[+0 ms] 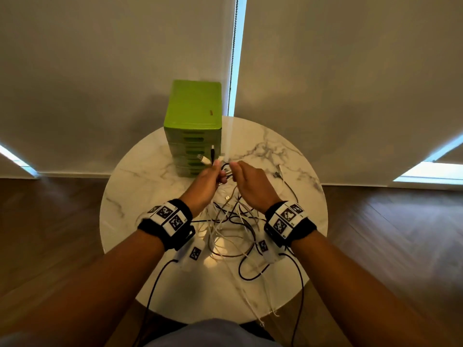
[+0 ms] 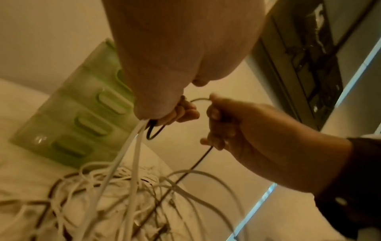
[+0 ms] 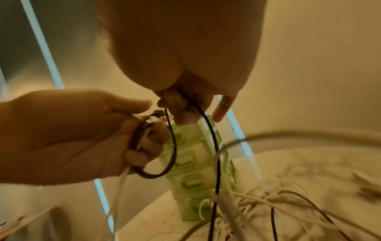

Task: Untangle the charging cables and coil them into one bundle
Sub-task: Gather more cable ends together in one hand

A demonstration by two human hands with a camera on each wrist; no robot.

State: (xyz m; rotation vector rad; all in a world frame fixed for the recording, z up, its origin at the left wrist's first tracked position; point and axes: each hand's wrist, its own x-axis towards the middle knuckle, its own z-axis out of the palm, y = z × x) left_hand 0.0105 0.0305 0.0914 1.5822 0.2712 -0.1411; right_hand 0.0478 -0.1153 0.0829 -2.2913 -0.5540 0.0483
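On the left half of the round marble table (image 1: 140, 176), toward its far edge, stands a green plastic drawer unit (image 1: 193, 126) with a closed lid on top and a stack of shallow drawers below, each with a slot handle. All the drawers look pushed in, and what they hold cannot be seen.

Just in front of the unit, raised above the table, the left hand (image 1: 209, 180) is closed around a gathered bunch of cable ends. Above its fist stick out a white USB plug (image 1: 203, 159) and a thin black plug (image 1: 213, 149). In the left wrist view two flat white leads (image 2: 132, 154) drop from under the fist down to the pile, with a small black loop (image 2: 153, 132) hanging beside them.

Close to its right, not quite touching, the right hand (image 1: 246, 181) pinches a black cable (image 3: 213, 146) between thumb and curled fingers; the little finger points out free. That cable bends back to the left hand in a hanging loop on one side and runs down into the heap on the other.

Below and between the wrists lies the tangle of charging cables (image 1: 230, 229), white, beige and black strands crossing loosely on the table, some strands trailing over the near edge. To the right of the hands a loose white cable (image 1: 283, 179) with a grey plug lies apart from the heap.
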